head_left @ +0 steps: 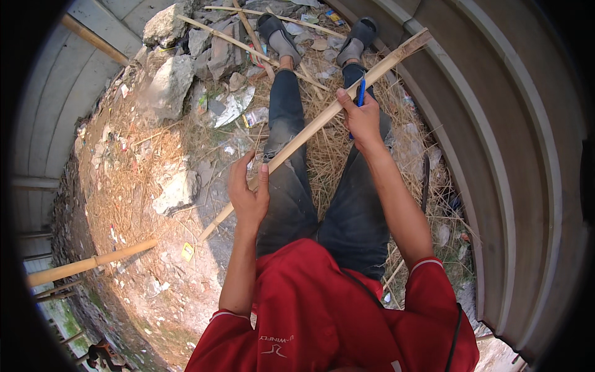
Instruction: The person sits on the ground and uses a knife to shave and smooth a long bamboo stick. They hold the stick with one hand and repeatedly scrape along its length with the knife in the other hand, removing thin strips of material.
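A long split bamboo strip point(312, 128) slants across my legs, its low end to the left and its darker, rough end up at the right. My left hand point(246, 192) is around the lower part, with the thumb along the strip and the fingers on its other side. Farther up, my right hand point(362, 119) grips the same strip, thumb on top. A slim blue pen-like tool point(361, 91) sticks up from the right hand's fingers; its exact kind is unclear.
Straw and litter cover the ground between my legs. Rocks point(170, 84) lie at the far left, near thin bamboo sticks point(226, 38). A bamboo pole point(93, 265) juts in from the left. A corrugated metal wall point(496, 124) curves along the right.
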`<state>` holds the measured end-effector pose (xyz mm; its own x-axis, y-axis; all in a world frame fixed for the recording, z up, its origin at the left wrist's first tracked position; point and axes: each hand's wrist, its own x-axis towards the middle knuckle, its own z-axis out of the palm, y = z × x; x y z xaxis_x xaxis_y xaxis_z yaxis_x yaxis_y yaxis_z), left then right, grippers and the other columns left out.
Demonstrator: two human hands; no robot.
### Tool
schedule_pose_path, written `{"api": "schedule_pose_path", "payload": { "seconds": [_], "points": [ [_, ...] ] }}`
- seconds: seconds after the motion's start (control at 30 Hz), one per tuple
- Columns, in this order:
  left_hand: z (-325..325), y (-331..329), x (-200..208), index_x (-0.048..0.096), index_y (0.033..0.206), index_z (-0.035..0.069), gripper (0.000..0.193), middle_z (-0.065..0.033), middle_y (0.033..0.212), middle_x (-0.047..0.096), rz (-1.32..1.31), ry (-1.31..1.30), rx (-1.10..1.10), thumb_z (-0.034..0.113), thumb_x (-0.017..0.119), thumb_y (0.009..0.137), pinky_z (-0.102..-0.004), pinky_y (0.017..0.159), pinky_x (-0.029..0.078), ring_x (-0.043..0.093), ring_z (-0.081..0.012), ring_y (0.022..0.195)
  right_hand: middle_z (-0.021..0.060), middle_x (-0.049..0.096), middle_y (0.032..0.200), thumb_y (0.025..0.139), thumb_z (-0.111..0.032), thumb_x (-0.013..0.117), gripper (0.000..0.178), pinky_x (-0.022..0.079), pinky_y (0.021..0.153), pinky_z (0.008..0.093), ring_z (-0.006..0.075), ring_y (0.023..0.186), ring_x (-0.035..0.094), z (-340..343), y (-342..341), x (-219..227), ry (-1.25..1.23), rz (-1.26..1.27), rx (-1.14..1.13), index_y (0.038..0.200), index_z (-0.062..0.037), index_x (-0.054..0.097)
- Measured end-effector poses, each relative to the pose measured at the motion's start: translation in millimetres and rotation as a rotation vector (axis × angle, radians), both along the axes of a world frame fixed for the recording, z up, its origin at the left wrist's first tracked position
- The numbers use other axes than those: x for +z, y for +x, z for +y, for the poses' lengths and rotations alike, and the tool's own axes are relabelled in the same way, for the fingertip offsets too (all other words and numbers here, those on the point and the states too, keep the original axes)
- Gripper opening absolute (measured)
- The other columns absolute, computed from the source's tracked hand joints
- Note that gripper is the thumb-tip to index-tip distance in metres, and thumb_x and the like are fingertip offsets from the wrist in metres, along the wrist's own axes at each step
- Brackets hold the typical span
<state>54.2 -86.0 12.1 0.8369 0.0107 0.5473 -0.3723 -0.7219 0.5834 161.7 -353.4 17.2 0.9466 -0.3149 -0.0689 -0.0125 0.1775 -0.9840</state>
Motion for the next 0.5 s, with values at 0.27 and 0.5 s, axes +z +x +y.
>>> {"api": "schedule_pose_path", "payload": {
  "seconds": [0.27,0.5],
  "points": [
    [34,-7,-16,0.072,0.122,0.002,0.043,-0.0073,0.076,0.070,0.986,-0.277,-0.378,0.039,0.055,0.109,-0.0292,0.063,0.050,0.062,-0.0117,0.067,-0.0033,0.051,0.066,0.098,-0.031,0.076,0.030,0.035,0.044,0.0246,0.0041,0.045,0.038,-11,6,22,0.162,0.001,0.092,0.093,-0.0073,0.057],
    [-4,-10,-3,0.069,0.125,0.004,0.038,0.0016,0.073,0.058,1.047,-0.610,-0.494,0.034,0.052,0.111,-0.0253,0.057,0.043,0.051,-0.0073,0.062,-0.0024,0.053,0.066,0.098,-0.035,0.075,0.033,0.036,0.043,0.0234,0.0041,0.044,0.039,-11,-1,12,0.272,0.060,0.192,0.092,-0.0073,0.058]
  ]
}}
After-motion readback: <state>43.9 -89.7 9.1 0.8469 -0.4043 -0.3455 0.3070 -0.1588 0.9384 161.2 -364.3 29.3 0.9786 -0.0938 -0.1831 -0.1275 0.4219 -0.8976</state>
